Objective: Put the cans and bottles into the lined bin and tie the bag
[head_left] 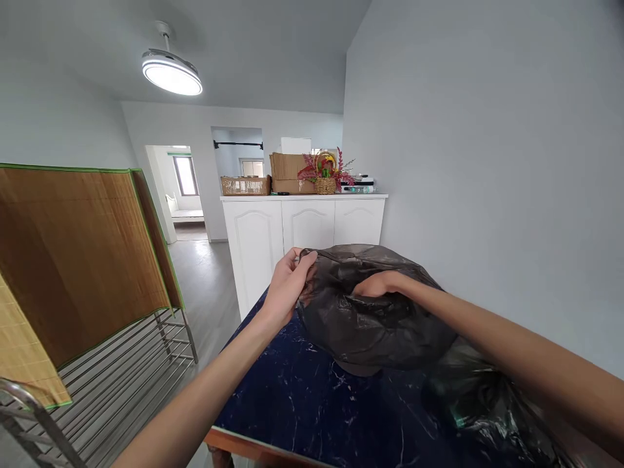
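A black plastic bag stands puffed out over the dark blue marbled table, its mouth facing up. My left hand pinches the bag's rim at the left side, thumb on top and fingers behind the thin film. Into the opening reaches my right hand; its fingers are hidden inside the bag, so whether they hold anything does not show. Under the bag a pale rounded edge peeks out, perhaps of a bin.
Another dark crumpled plastic bag lies at the table's right, under my right forearm. Behind the table is a white cabinet bearing cardboard boxes and a flower basket. At left, a bamboo mat hangs over a metal rack.
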The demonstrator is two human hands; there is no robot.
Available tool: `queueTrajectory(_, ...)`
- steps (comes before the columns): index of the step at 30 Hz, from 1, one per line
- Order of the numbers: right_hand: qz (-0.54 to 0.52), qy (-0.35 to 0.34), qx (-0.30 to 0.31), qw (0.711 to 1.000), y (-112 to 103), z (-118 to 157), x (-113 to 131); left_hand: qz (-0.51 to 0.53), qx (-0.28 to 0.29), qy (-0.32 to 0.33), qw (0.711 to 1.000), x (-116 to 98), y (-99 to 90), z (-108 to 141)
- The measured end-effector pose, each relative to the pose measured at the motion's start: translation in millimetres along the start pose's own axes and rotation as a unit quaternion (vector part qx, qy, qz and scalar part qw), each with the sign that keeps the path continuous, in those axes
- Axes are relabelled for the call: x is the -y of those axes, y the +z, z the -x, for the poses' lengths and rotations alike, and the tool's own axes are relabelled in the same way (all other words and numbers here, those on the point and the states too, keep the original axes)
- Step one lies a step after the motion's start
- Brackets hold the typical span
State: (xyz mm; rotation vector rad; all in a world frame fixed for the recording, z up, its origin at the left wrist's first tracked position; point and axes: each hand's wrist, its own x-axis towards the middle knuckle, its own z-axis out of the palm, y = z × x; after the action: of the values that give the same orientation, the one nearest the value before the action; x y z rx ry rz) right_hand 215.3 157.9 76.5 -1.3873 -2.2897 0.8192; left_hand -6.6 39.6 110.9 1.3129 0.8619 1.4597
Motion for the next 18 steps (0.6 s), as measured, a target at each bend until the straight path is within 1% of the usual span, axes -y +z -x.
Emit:
queueTrajectory(2, -0.011, -0.020, 0.053, 0.998, -13, 14, 1, 0.001, -0.012, 0.003, 1.000, 2, -1.0, -3)
queueTrajectory(4, -0.033, -0.041, 0.069, 0.996, -28, 30, -1, 0.003, -0.024, 0.002, 1.000, 4, -2.4, -6)
queueTrajectory(5, -0.049, -0.052, 0.064, 0.995, -35, 38, -4, 0.003, -0.027, 0.000, 1.000, 5, -3.2, -9)
queueTrajectory(7, -0.083, -0.070, 0.029, 0.994, -46, 50, -12, 0.003, -0.037, 0.001, 0.999, 9, -5.0, -15)
queueTrajectory(9, -0.108, -0.080, -0.043, 0.990, -53, 56, -23, -0.003, -0.052, 0.004, 0.999, 18, -7.4, -26)
queueTrajectory(11, -0.121, -0.077, -0.124, 0.982, -56, 56, -36, -0.018, -0.072, 0.004, 0.997, 32, -10.4, -44)
queueTrajectory(13, -0.133, -0.065, -0.175, 0.973, -55, 50, -50, -0.044, -0.098, -0.002, 0.994, 49, -14.2, -67)
queueTrajectory(15, -0.150, -0.053, -0.184, 0.970, -51, 40, -62, -0.076, -0.124, -0.017, 0.989, 69, -18.6, -91)
queueTrajectory(18, -0.172, -0.037, -0.159, 0.972, -41, 27, -78, -0.126, -0.132, -0.059, 0.981, 100, -26.1, -120)
